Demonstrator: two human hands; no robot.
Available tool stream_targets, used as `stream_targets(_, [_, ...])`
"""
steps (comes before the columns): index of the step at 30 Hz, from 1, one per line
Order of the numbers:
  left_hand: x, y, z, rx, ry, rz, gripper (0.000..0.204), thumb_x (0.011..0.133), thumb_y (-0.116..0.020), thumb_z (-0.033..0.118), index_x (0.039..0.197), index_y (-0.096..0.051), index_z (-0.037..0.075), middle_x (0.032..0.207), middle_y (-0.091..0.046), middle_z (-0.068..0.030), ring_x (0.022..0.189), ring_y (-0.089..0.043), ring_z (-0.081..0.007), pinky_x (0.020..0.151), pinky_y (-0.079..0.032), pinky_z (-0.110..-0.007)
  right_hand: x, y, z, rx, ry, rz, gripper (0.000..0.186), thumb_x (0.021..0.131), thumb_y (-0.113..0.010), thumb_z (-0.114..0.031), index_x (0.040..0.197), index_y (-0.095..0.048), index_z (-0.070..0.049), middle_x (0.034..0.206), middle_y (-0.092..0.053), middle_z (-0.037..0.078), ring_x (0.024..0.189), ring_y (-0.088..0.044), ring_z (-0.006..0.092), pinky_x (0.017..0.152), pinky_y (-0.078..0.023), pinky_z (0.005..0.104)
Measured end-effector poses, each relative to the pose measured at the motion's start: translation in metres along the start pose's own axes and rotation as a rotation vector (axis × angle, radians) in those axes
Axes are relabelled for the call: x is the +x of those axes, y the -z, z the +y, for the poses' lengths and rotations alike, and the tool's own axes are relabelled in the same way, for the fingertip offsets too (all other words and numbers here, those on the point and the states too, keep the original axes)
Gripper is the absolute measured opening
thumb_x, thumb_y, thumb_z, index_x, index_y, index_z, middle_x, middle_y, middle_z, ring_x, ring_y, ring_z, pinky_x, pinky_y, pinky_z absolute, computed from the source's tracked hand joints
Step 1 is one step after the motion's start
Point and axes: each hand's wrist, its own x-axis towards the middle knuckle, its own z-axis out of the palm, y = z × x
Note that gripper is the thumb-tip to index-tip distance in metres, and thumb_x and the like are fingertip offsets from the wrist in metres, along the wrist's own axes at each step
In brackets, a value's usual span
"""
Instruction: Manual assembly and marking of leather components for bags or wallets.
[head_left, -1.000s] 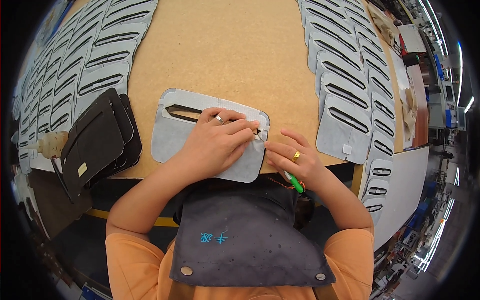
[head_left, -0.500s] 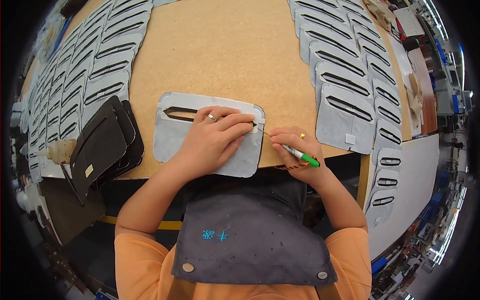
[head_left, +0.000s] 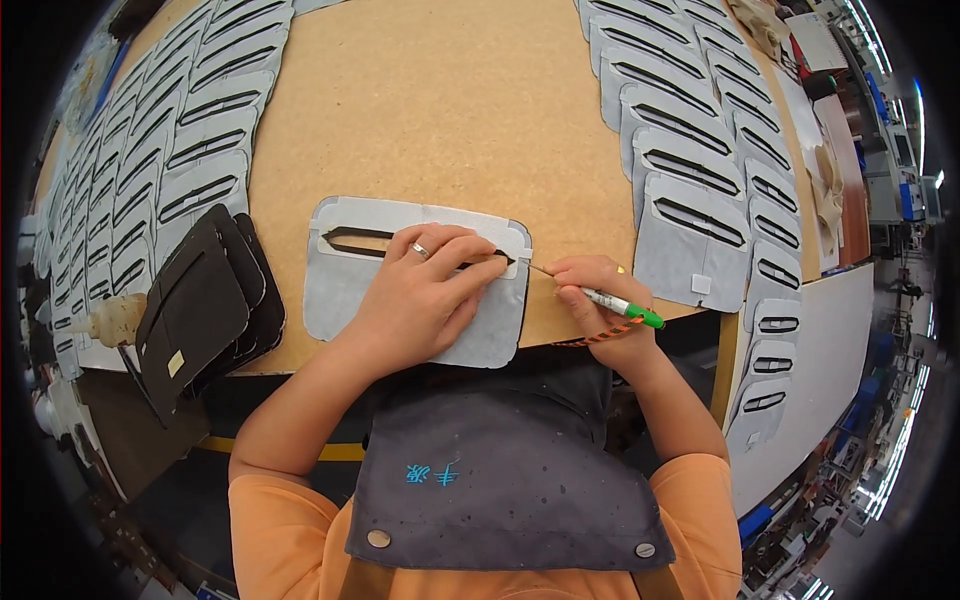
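Note:
A light grey flat panel [head_left: 345, 300] with rounded corners and a long black-edged slot lies at the table's near edge. My left hand [head_left: 425, 295] rests on it, fingers stretched over the slot, the tips by its right end. In my closed right hand [head_left: 610, 300] is a slim pen-like tool [head_left: 608, 301] with a white barrel, a green end and a thin metal tip. This tip is at the panel's right edge, close to the slot's pointed end. An orange-and-black cord [head_left: 592, 340] hangs beside the right hand.
Overlapping rows of similar slotted grey panels [head_left: 215, 150] cover the table's left side; more panels [head_left: 690, 250] line the right. Near my left arm, dark brown panels [head_left: 205, 300] lean in a stack beside a beige container [head_left: 118, 318]. The brown tabletop [head_left: 430, 110] stretches ahead.
My right hand has shifted slightly right with the tool, whose tip stays by the slot's end. The left hand keeps its place on the panel. The whole view has shifted a little.

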Motion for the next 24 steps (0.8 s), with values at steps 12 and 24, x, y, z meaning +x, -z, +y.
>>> stream_targets(12, [-0.001, -0.002, 0.002, 0.026, -0.032, -0.004, 0.035, 0.072, -0.063, 0.008, 0.107, -0.059, 0.010, 0.106, -0.054, -0.0028, 0.108, -0.050, -0.0197, 0.097, -0.033, -0.038, -0.003, -0.007, -0.001, -0.012, -0.066, 0.065, 0.012, 0.079, -0.066, 0.003, 0.089, -0.061, -0.001, 0.092, -0.066, 0.013, 0.082, -0.064, 0.0263, 0.071, -0.051, 0.0311])
stream_targets(24, [-0.001, -0.001, 0.002, 0.022, -0.037, -0.027, 0.036, 0.074, -0.063, 0.009, 0.109, -0.059, 0.009, 0.117, -0.056, -0.0035, 0.113, -0.050, -0.0213, 0.100, -0.034, -0.040, 0.005, -0.019, -0.010, -0.414, 0.295, -0.067, 0.017, 0.074, -0.070, -0.001, 0.089, -0.062, -0.001, 0.091, -0.066, 0.011, 0.079, -0.064, 0.0267, 0.067, -0.052, 0.0333])
